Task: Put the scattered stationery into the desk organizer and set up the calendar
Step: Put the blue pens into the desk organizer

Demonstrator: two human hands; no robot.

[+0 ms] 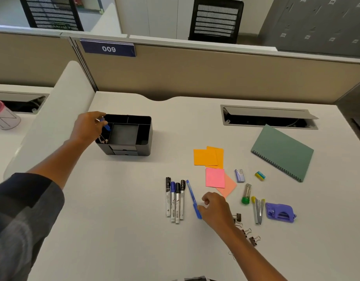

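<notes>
Reaching right of the organizer (132,136), right hand (215,209) is pinching a blue pen (193,199); left hand (87,126) is holding pens (103,128) over it, partly hiding them.

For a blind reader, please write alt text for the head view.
The left hand lowers pens into a black desk organizer, while the right hand pinches a blue pen beside four markers on a white desk.
</notes>
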